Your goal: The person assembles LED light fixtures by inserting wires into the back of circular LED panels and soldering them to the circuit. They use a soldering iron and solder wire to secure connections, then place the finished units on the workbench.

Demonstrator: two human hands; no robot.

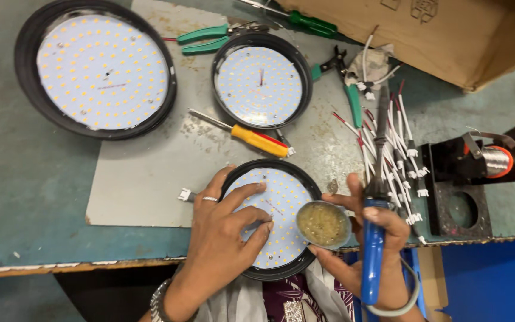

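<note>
A round black-rimmed LED lamp panel (281,206) at six o'clock on the tabletop (25,179) is pressed by the spread left hand (225,229). A blue-handled soldering iron (374,232) and small round flux tin (323,224) are clasped in the right hand's (377,238) closed grip.

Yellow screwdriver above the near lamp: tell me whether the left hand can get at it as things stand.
Probably yes. The left hand rests open on the near lamp, holding nothing, and the yellow screwdriver lies just beyond that lamp on the grey mat with nothing between them.

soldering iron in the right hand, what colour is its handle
Blue, seen in the head view: the soldering iron has a blue handle gripped by the right hand.
</note>
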